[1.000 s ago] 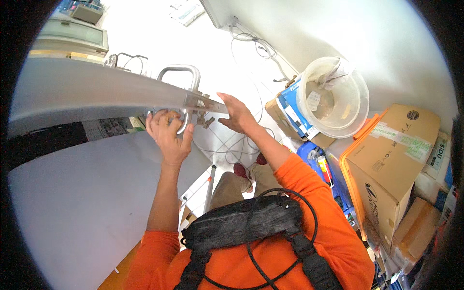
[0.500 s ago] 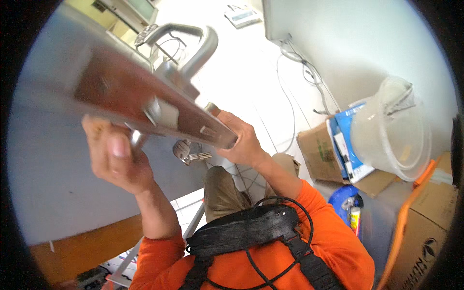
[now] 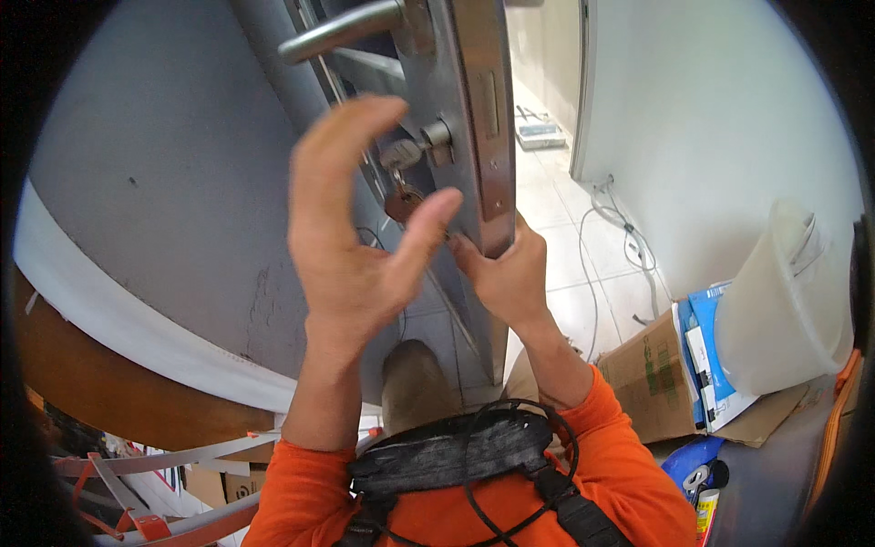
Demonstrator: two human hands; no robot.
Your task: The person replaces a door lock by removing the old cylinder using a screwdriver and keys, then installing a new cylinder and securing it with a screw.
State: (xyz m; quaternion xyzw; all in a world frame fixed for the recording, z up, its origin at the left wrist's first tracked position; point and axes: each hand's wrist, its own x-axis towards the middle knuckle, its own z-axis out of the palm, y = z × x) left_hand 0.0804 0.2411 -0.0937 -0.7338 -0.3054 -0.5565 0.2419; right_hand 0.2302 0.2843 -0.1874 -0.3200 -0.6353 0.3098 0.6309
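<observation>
A metal door (image 3: 478, 55) stands edge-on before me, with a lock plate (image 3: 493, 155) and a silver lever handle (image 3: 342, 35). A key (image 3: 401, 153) sits in the lock cylinder (image 3: 437, 137), and more keys (image 3: 404, 202) dangle from it. My left hand (image 3: 346, 237), slightly blurred, is open with curved fingers and thumb apart, just in front of the keys. Lower down, my right hand (image 3: 510, 278) grips the door's edge beneath the lock plate, its fingertips partly hidden.
Right: a wall (image 3: 711, 109), translucent bucket (image 3: 766, 310), cardboard box (image 3: 652, 383), blue plastic item (image 3: 684, 460). Cables (image 3: 620, 219) lie on the tiled floor (image 3: 556, 246), and a flat device (image 3: 540, 135) rests beyond. Lower left: metal ladder (image 3: 137, 510) under a wooden edge (image 3: 109, 392).
The door now appears more upright and central in my view. My left hand has left the lever and opened near the keys; my right hand still holds the door edge.
</observation>
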